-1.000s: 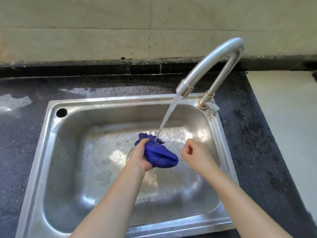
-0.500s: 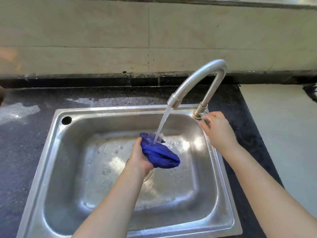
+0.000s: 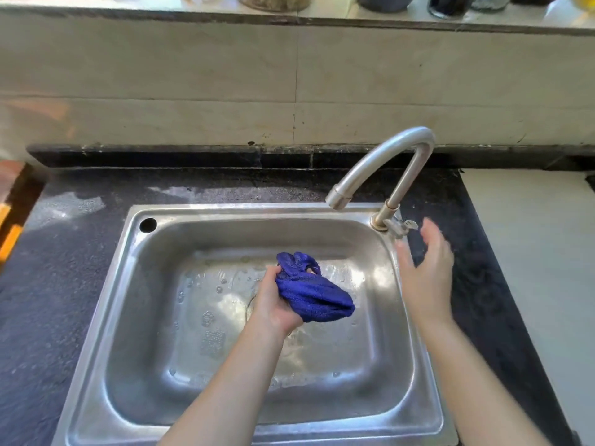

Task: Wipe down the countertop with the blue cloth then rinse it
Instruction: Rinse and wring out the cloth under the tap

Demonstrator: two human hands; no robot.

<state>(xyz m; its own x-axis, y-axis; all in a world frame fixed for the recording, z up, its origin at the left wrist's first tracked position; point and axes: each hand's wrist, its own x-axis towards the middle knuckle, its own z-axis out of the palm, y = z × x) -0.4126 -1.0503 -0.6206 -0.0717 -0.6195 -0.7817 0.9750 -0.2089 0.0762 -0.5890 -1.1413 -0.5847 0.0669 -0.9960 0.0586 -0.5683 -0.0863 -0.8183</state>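
My left hand (image 3: 277, 304) grips the bunched, wet blue cloth (image 3: 314, 294) above the middle of the steel sink (image 3: 128, 284), over the drain. My right hand (image 3: 425, 272) hovers open, fingers spread, just right of the sink rim and a little in front of the tap handle (image 3: 401, 226), not touching it. The curved steel tap (image 3: 380, 169) stands at the sink's back right corner with no water coming from its spout. The dark speckled countertop (image 3: 58, 268) surrounds the sink and looks wet at the back left.
A pale surface (image 3: 531, 252) adjoins the counter on the right. Jars (image 3: 383, 1) stand on a ledge above the tiled wall. An orange-edged object (image 3: 9, 233) lies at the far left. Water drops lie on the sink floor.
The water stream has stopped. My right hand went from beside the cloth to the tap handle, then came off it and opened. The left hand kept hold of the cloth.
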